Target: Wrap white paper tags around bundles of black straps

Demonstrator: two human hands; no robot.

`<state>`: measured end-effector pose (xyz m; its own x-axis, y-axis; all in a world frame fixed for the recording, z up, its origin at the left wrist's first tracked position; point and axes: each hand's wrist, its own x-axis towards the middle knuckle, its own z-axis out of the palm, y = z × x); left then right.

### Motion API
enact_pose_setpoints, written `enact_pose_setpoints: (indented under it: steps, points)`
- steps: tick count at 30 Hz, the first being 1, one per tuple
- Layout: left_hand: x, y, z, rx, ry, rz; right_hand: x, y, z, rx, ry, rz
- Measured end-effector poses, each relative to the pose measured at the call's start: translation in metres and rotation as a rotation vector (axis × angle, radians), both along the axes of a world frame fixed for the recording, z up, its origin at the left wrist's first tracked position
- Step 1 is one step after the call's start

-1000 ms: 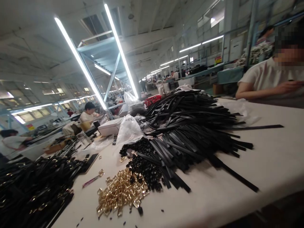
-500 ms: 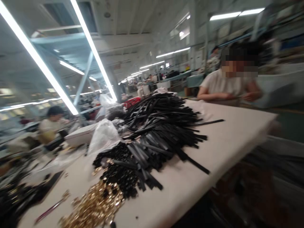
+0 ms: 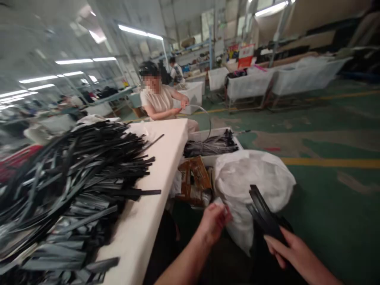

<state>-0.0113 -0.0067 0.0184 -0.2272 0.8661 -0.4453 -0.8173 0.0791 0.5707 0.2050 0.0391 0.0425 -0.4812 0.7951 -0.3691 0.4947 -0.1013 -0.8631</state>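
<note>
My right hand [image 3: 289,249] is closed round a bundle of black strips [image 3: 263,211], whose ends stick up in front of the white sack. To its left, my left hand [image 3: 214,221] has its fingers closed at the near left side of the white sack [image 3: 252,174]; a small whitish bit shows at the fingertips, too blurred to name. A large heap of black strips [image 3: 89,174] lies on the pale table [image 3: 166,158] at the left.
A person [image 3: 162,95] sits beyond the table, holding a thin strip. A white bin of dark strips [image 3: 210,144] and a brown carton [image 3: 194,178] stand right of the table. White carts [image 3: 251,85] line the back.
The view has swung to the right. Both my hands have come into view, the right one with black strips. The gold pieces and plastic bag on the table are out of view.
</note>
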Motion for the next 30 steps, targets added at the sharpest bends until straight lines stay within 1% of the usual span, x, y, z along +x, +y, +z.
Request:
enact_pose_setpoints:
  steps: [2,5,7,10,13,16,19,25,30]
  points:
    - [-0.009,0.002,0.007,-0.085,-0.099,0.094,0.003,-0.001,0.002,-0.035,0.065,-0.043]
    - [-0.019,0.006,0.013,-0.205,-0.186,0.163,-0.002,-0.004,0.011,-0.13,0.125,-0.002]
    - [-0.02,0.005,0.015,-0.227,-0.213,0.154,-0.012,-0.009,0.017,-0.183,0.158,0.055]
    - [-0.018,0.001,0.016,-0.224,-0.232,0.125,-0.032,-0.013,0.018,-0.187,0.186,0.108]
    - [-0.016,-0.001,0.015,-0.215,-0.224,0.108,-0.048,-0.014,0.012,-0.159,0.186,0.117]
    - [-0.015,0.0,0.015,-0.185,-0.214,0.091,-0.057,-0.015,0.004,-0.146,0.17,0.117]
    - [-0.015,0.0,0.015,-0.176,-0.208,0.089,-0.059,-0.016,0.001,-0.139,0.149,0.111]
    - [-0.016,0.001,0.015,-0.234,-0.218,0.118,-0.053,-0.016,0.007,-0.11,0.142,0.108]
    - [-0.014,0.0,0.014,-0.211,-0.223,0.095,-0.055,-0.014,0.008,-0.112,0.149,0.121]
